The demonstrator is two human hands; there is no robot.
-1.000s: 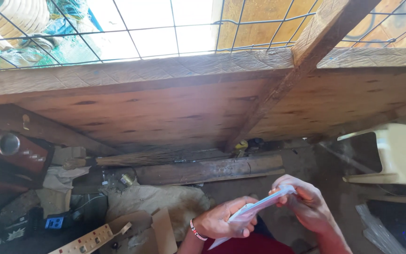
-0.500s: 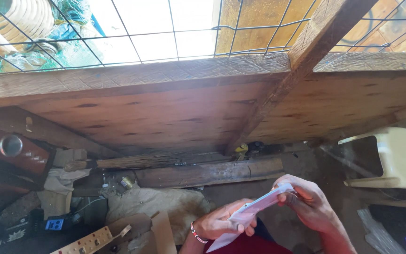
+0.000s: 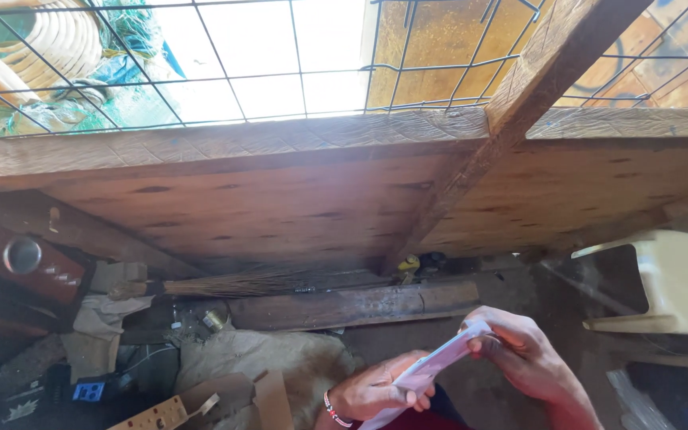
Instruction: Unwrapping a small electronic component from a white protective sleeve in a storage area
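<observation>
Paper [image 3: 439, 362], a white folded sheet, sits low in view between both hands: left hand [image 3: 376, 390] pinches its lower end, right hand [image 3: 519, 354] grips the upper; folding looks partly done.

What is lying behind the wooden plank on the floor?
Behind the wooden plank lies a straw broom against the plywood wall; its lower edge is hidden by the plank.

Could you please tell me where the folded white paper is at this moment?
In the head view it sits low and right of centre: the white paper is held between the left hand and right hand, below the wooden beam.
</observation>
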